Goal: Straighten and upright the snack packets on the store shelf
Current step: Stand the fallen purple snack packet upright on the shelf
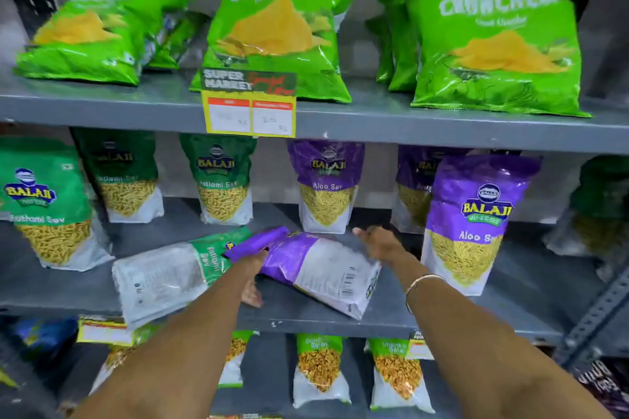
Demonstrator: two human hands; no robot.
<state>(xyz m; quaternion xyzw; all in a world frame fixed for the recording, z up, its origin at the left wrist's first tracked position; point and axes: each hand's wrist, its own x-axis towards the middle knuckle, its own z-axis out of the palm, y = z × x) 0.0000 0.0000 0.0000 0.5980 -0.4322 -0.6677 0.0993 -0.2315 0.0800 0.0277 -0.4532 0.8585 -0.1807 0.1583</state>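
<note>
A grey metal store shelf with three tiers fills the view, and on its middle tier a purple Aloo Sev packet lies on its back, its barcode side up and its top pointing left. The left hand has its grip closed on that packet's purple upper end, fingers tucked beneath the edge. The right hand is open, fingers spread, at the packet's far upper edge; whether it touches cannot be told. Just left, partly overlapped by the purple one, a green Ratlami Sev packet also lies flat, back side up. Behind and to either side, further green packets and purple packets stand upright. On the tier above sit green Crunchem bags behind a yellow price tag.
</note>
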